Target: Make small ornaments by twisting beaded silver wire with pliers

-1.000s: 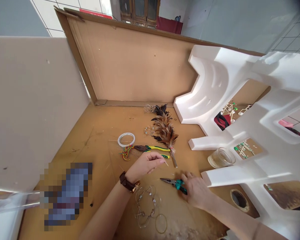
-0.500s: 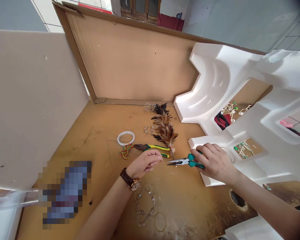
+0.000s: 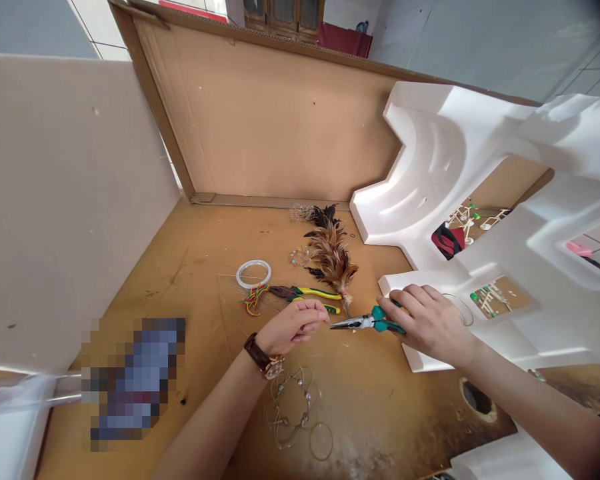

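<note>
My right hand [image 3: 427, 323] grips needle-nose pliers [image 3: 365, 323] by their teal and black handles. Their jaws point left and end at the fingertips of my left hand [image 3: 297, 325], which wears a brown watch [image 3: 265, 358]. The left finger and thumb are pinched on what looks like a thin wire, mostly hidden. Just behind that hand lie pliers with yellow-green handles [image 3: 320, 293]. Nearer to me on the table rests a ring of bent wire with beads [image 3: 307, 397], with a thin loop [image 3: 321, 441] beside it.
A feather duster [image 3: 330, 250] lies behind the hands, with a white ring-shaped roll [image 3: 238, 275] and coloured strands [image 3: 253, 301] to its left. White moulded foam [image 3: 420, 160] stands at right, a cardboard wall [image 3: 280, 127] at the back. The table has a hole [image 3: 477, 396].
The pliers have moved slightly left to my left fingertips, and their jaws have come closer together. My left hand keeps its pinch. The view has shifted a little.
</note>
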### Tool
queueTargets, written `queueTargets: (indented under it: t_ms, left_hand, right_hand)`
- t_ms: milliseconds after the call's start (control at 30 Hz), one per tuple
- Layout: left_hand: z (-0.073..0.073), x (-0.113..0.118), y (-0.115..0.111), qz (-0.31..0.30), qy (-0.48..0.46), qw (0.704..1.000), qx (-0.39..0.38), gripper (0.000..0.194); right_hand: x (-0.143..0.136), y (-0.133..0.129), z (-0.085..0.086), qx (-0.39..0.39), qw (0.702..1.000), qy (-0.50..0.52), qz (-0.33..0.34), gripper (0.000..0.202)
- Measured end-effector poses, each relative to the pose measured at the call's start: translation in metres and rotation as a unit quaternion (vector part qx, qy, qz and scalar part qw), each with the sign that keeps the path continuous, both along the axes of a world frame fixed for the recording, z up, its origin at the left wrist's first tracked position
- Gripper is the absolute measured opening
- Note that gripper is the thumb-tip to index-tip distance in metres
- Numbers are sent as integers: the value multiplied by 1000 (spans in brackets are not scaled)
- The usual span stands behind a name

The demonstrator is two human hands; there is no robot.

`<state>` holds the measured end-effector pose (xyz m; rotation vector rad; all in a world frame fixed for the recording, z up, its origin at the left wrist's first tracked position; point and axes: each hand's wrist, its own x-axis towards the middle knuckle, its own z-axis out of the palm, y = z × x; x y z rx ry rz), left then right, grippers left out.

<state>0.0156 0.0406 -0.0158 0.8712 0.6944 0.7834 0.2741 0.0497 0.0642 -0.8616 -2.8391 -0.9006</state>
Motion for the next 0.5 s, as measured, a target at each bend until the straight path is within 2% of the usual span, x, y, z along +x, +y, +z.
queueTargets:
  t_ms: [500]
  left_hand:
    - [0,-1,0,-9,-1,1000,-4,16]
  right_hand:
    - [-2,-2,3,-7,1000,-3,6,24]
